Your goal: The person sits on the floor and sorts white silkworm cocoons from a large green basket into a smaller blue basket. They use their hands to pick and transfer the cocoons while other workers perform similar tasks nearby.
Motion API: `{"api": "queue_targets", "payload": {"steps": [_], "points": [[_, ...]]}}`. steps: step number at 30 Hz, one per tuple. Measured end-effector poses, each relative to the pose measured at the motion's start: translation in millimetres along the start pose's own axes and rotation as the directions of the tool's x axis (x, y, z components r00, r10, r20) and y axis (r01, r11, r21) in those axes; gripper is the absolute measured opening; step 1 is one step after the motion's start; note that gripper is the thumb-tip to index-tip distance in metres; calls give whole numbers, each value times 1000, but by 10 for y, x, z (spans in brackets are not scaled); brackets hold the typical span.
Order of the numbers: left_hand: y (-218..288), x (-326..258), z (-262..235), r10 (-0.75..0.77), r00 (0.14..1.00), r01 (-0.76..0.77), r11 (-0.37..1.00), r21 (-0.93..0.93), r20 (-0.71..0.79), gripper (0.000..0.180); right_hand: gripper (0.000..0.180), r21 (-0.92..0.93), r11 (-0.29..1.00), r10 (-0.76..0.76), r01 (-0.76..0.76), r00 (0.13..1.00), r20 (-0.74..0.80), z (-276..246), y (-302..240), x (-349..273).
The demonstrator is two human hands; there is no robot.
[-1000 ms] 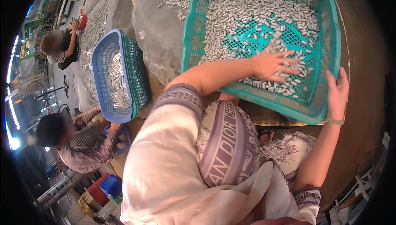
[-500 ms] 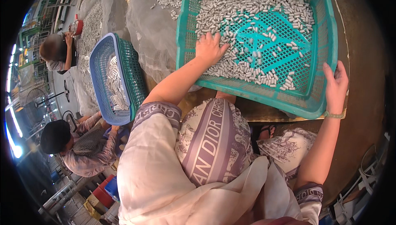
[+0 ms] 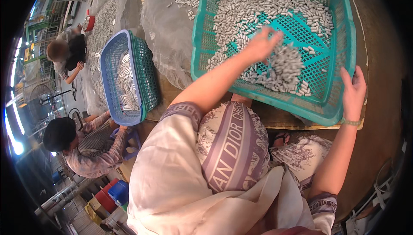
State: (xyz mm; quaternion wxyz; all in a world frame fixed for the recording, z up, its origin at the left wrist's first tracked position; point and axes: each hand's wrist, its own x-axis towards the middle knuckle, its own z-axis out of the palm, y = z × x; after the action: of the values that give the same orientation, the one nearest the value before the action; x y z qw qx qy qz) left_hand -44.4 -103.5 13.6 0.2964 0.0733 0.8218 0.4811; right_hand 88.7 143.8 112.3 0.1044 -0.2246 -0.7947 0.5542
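Head view: the left hand [image 3: 262, 44], loosely open and blurred, is inside one green basket [image 3: 292, 106], over pale cylinders [image 3: 238, 11] too many to count; whether it holds any, I cannot tell. The right hand [image 3: 355, 89] has thumb and fingers closed on that basket's right rim. Farther left are one blue basket [image 3: 112, 47], two other people [image 3: 97, 159] and one red container [image 3: 89, 22].

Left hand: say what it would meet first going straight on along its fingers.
Left hand: likely the pale pieces in the far right corner of the green basket, across bare mesh; its height is unclear, so it might pass over them.
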Motion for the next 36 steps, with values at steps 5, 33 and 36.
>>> {"api": "queue_targets", "payload": {"steps": [5, 33, 36], "points": [[-824, 95, -633, 151, 979, 28, 573, 819, -139, 66, 17, 4, 1000, -12, 12, 1000, -9, 37, 49, 33], [-788, -291, -217, -200, 976, 153, 916, 371, 91, 79, 18, 39, 999, 36, -35, 999, -29, 59, -22, 27], [-629, -117, -546, -149, 989, 143, 903, 405, -15, 76, 19, 0, 999, 55, -55, 998, -27, 9, 19, 7]]}}
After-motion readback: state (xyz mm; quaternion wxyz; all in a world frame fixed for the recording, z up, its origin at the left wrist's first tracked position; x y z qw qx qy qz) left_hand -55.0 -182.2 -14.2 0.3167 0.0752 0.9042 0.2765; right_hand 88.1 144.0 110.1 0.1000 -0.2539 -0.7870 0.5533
